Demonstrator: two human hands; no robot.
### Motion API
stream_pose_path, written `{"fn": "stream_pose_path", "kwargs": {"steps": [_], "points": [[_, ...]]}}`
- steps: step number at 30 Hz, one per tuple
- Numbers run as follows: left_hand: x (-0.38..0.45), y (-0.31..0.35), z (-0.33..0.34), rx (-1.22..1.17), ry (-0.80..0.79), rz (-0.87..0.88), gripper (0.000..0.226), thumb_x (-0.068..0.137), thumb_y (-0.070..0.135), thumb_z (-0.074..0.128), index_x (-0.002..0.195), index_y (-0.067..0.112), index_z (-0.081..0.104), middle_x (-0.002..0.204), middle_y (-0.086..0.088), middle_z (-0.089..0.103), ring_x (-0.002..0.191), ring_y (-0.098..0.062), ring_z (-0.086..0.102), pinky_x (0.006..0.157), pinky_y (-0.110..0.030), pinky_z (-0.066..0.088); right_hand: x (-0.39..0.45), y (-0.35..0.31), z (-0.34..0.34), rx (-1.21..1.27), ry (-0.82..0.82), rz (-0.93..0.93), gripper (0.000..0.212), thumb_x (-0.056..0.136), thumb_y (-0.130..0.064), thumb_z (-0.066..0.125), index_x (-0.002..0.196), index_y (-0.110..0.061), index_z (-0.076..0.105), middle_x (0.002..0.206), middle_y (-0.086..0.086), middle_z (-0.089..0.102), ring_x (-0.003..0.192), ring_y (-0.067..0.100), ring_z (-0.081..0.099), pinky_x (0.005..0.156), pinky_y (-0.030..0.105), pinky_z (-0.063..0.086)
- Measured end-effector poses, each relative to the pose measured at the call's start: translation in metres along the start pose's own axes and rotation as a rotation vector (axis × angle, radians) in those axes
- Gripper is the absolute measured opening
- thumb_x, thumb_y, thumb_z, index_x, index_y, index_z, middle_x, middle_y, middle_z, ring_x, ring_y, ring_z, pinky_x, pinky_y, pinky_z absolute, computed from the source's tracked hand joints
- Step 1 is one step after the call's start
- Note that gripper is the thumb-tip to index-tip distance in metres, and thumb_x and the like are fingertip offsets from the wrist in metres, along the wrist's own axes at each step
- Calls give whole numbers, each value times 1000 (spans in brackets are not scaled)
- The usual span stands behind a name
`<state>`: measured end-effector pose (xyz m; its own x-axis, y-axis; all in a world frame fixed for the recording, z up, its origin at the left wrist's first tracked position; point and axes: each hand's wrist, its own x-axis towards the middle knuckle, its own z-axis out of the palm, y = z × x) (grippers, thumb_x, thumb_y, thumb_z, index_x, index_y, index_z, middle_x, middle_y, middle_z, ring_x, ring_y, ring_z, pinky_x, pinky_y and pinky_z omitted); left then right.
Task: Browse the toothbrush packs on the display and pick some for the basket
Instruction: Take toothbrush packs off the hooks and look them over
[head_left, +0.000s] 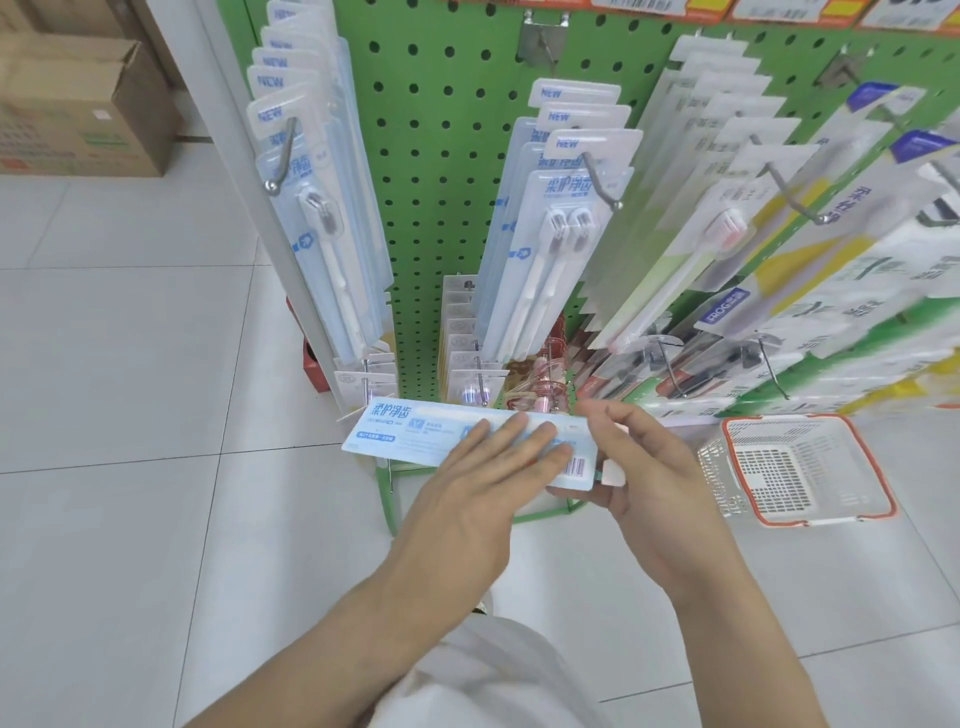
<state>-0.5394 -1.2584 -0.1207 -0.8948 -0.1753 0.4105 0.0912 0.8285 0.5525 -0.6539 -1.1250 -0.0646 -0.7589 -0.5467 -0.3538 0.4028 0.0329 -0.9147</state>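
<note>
A light-blue toothbrush pack (415, 428) lies flat and crosswise in front of the green pegboard display (441, 156), printed back side up with a barcode at its right end. My left hand (483, 483) rests on top of it with straight fingers. My right hand (639, 467) grips the pack's right end, thumb curled under it. Several similar blue packs (550, 249) hang on a hook above, more blue packs (317, 208) hang at the left. The white basket (878, 499) with an orange rim stands on the floor to the right.
Green and yellow toothbrush packs (831, 291) fill the hooks at right. Smaller packs (467, 358) hang low on the board. Cardboard boxes (78, 104) are stacked at the far left on the white tiled floor (130, 415).
</note>
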Motion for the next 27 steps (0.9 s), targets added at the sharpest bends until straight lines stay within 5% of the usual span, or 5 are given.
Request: {"fn": "stream_pose_path", "kwargs": {"steps": [7,13,17,20,27], "points": [[11,10,-31,-138,177,7,55,85,-19,47,128,8,68,134,-2,66,129,-14,58,112,-29,43,0,-16,-7,157,-174,-43,74,69,-67,79,112,-7,75,111,19,71,92,30,68,71,39,60],[32,32,-57,-300,385,-197,28,96,19,64,122,19,73,94,8,78,77,-1,68,72,-14,52,0,-22,-3,178,-239,-292,60,78,-36,83,119,3,65,102,17,64,95,32,61,79,39,56],[47,41,-70,-517,354,-316,29,96,12,65,112,34,75,101,25,75,90,2,72,79,-10,50,1,-26,8,-76,-175,-462,24,90,-10,69,113,-5,66,99,25,59,90,25,60,80,42,54],[56,43,-79,-620,351,-335,31,93,8,66,102,37,74,96,24,76,89,0,73,78,-11,52,0,-34,14,-97,-187,-525,26,93,1,62,119,-1,62,107,12,71,97,21,65,83,35,55],[70,42,-86,-572,384,-304,22,97,13,64,101,35,69,94,22,76,89,-2,73,79,-11,51,-2,-50,34,-99,-97,-715,45,93,-24,70,135,-25,55,113,4,74,106,29,69,92,42,53]]}}
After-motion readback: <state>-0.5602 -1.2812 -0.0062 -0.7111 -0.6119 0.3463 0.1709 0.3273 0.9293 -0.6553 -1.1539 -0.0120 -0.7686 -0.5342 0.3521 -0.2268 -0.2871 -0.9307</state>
